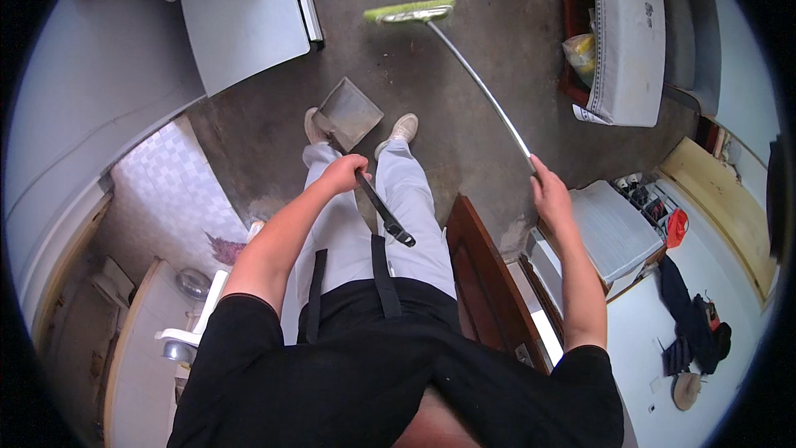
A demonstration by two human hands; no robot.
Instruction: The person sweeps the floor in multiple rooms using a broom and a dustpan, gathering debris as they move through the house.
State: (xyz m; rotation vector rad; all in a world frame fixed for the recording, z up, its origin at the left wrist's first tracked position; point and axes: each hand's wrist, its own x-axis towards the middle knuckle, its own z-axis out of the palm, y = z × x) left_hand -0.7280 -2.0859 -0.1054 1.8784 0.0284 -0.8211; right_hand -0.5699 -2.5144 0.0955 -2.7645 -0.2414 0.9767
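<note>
My left hand [346,174] grips the black handle [380,206] of a dustpan. Its grey pan [351,113] is beside my left shoe, over the dark floor. In my right hand [550,191] is the metal pole [482,84] of a push broom. The broom head [410,11], with green bristles, is at the far end of the pole, ahead of the pan. A few small bits of debris [387,68] lie on the floor between broom head and dustpan.
A white-topped cabinet [249,18] stands at the upper left, glasses on it. A table with a pale cloth [628,43] is at the upper right. Close on my right are a wooden door [491,274] and a covered box [612,230] beside a shoe rack [650,199].
</note>
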